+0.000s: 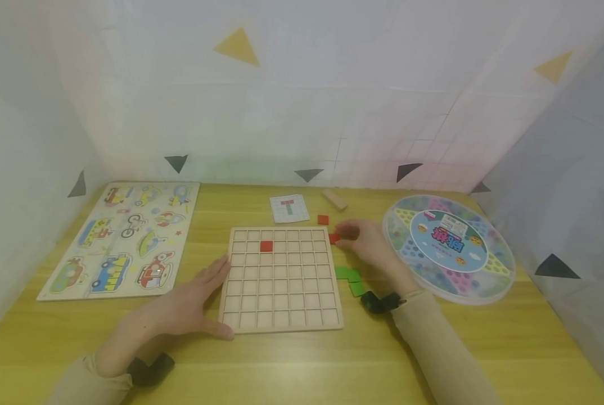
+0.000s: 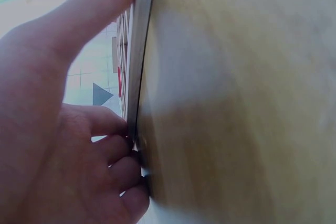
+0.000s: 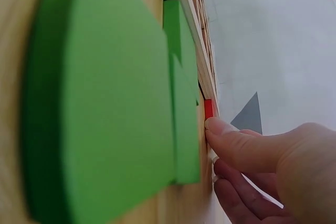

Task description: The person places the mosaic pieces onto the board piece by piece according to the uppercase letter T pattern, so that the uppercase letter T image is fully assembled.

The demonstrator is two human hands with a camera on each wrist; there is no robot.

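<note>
A wooden grid board (image 1: 280, 287) lies on the table, with one red square tile (image 1: 266, 246) in a cell of its second row. My left hand (image 1: 185, 304) rests along the board's left side, thumb at the near corner and fingers reaching up the edge. Just off the board's upper right edge, my right hand (image 1: 370, 244) pinches another red square tile (image 1: 334, 239) between thumb and fingers. A third red tile (image 1: 323, 220) lies behind the board. Several green square tiles (image 1: 356, 289) lie beside its right edge, large and close in the right wrist view.
Behind the board are a small card (image 1: 302, 212) printed with a red and green T pattern and a wooden block (image 1: 334, 199). A vehicle puzzle board (image 1: 167, 239) lies at left. At right sits a round, clear-rimmed game box (image 1: 504, 264). Patterned cloth walls enclose the table.
</note>
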